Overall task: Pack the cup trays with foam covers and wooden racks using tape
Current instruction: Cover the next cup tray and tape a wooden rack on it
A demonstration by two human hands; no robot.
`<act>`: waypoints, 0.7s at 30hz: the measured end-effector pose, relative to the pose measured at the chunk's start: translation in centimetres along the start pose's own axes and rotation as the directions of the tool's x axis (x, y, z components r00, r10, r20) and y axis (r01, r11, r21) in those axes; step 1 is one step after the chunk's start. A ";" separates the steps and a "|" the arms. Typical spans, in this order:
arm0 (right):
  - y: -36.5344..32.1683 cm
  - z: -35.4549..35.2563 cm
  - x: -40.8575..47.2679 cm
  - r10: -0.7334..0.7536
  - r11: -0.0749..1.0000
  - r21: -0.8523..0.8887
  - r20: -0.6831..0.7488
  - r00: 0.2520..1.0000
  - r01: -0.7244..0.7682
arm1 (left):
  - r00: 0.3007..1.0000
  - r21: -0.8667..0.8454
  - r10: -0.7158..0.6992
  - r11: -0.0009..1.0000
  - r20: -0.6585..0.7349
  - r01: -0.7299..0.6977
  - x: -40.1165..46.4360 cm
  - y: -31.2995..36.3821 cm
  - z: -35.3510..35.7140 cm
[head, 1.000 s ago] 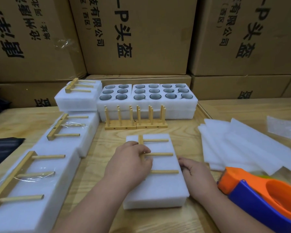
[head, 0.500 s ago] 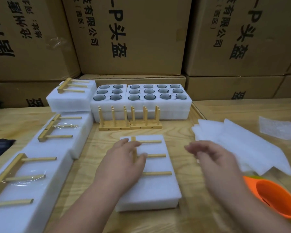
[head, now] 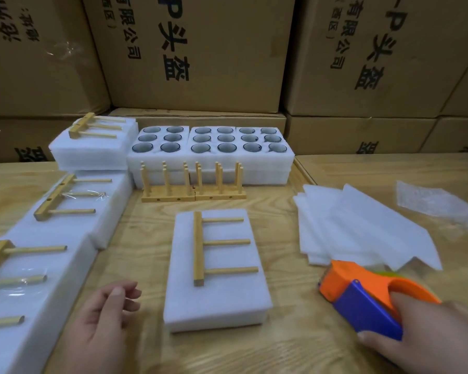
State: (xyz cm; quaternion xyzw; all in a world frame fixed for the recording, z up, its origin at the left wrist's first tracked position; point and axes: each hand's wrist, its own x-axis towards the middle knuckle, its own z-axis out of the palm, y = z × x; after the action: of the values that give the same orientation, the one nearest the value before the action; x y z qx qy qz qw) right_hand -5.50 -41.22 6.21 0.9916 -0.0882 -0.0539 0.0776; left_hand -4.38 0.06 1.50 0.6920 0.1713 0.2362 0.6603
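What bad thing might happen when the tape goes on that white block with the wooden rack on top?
1. The wooden rack lies loose on the foam-covered tray; neither hand holds it, so taping may nudge it crooked.
2. The left hand is off the tray, which might slide on the table.
3. The right hand holds the tape dispenser near the loose foam sheets; tape could snag one.

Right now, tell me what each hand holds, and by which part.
The right hand grips the tape dispenser at its rear, blue body end, a finger inside the orange handle loop. The left hand holds nothing, fingers loosely curled.
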 end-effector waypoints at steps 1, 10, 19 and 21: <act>-0.2 -0.2 0.0 -0.009 1.000 0.005 -0.001 1.000 0.009 | 1.000 -0.003 0.009 1.000 0.003 -0.009 -0.1 0.5 -0.1; -4.3 -4.8 -2.4 -0.080 0.912 0.401 -0.040 0.996 0.089 | 0.948 -0.041 0.192 0.981 0.253 -0.188 -0.4 8.5 0.6; -9.8 -10.4 -3.2 -0.238 0.855 0.430 -0.174 0.956 0.291 | 0.817 0.237 0.122 0.923 0.564 -0.302 0.5 12.9 6.1; -10.6 -10.9 -2.9 -0.243 0.849 0.424 -0.215 0.946 0.314 | 0.796 0.240 0.123 0.916 0.592 -0.320 0.9 13.0 6.6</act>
State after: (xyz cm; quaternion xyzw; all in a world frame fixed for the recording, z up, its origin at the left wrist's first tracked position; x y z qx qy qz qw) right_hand -5.21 -28.81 15.48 0.9855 0.0530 0.0335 -0.1576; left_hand -0.93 -5.88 14.46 0.8459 -0.0786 0.0655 0.5235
